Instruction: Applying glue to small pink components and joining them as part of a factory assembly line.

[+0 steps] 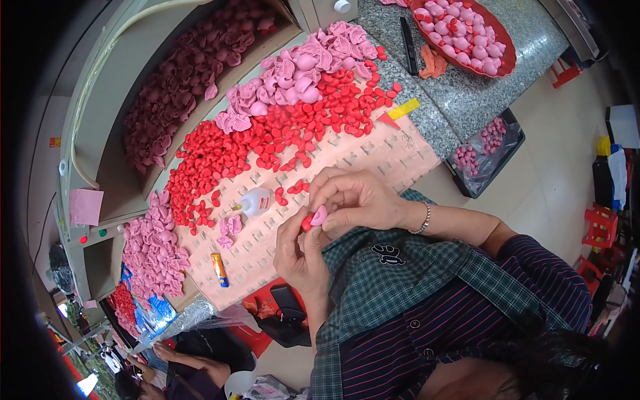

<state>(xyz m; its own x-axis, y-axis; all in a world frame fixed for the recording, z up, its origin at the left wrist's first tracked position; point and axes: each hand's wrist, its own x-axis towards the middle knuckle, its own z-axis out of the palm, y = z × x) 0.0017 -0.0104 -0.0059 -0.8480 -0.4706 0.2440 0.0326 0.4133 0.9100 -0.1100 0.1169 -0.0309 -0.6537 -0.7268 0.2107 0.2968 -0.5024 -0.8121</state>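
In front of my chest both hands meet at a small pink and red moulded piece. My left hand [300,257] pinches its red part [307,223] between finger and thumb. The fingers of my right hand [357,200] close on the pink part [320,215], which touches the red one. Whether the two parts are joined I cannot tell. A white squeeze bottle [255,201] lies on the pink mat [347,157] just past my hands. Beside it are a few pink shell-like pieces [230,227] and loose red pieces [281,195].
Red pieces [247,150] and pink shells [300,73] are heaped along the mat's far side. A shelf opening [180,87] holds more shells. At the upper right stand a red bowl [507,67] of pink pieces and a black tray [477,183]. Another person's arm [193,363] shows lower left.
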